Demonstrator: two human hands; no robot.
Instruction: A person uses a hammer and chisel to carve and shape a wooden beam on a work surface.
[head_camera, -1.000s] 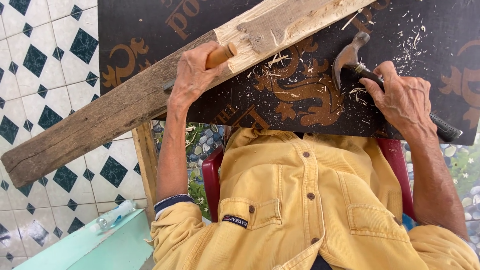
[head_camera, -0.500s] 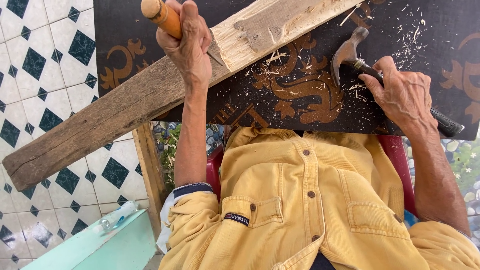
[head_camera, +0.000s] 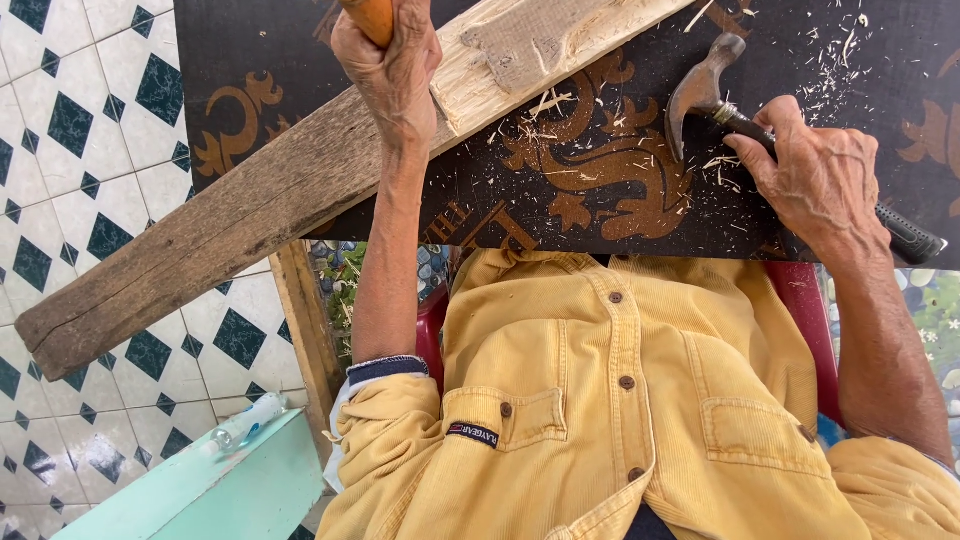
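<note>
Wood chips lie all over the dark desk (head_camera: 300, 60), so some carving goes on here. A long plank (head_camera: 230, 215) lies slanted across the desk, with one end hanging out over the tiled floor (head_camera: 70, 150). The far end of the plank is pale and freshly cut, and it rests on the desk so it has something firm under it.

The left hand (head_camera: 393, 72) is closed tight around an orange handle (head_camera: 368, 15). The handle runs up out of view, so I cannot tell what tool it is. This hand sits right on the plank, by the pale cut part, which likely keeps the tool steady on the wood.

The right hand (head_camera: 815, 180) is closed around the handle of a hammer (head_camera: 705, 90). It grips near the head, which gives short, careful taps. The hammer head rests on the desk, just beside the plank, among the chips.

The person wears a yellow shirt (head_camera: 620, 400) and sits close to the desk on a red chair (head_camera: 805, 300), so both arms reach the wood easily.
</note>
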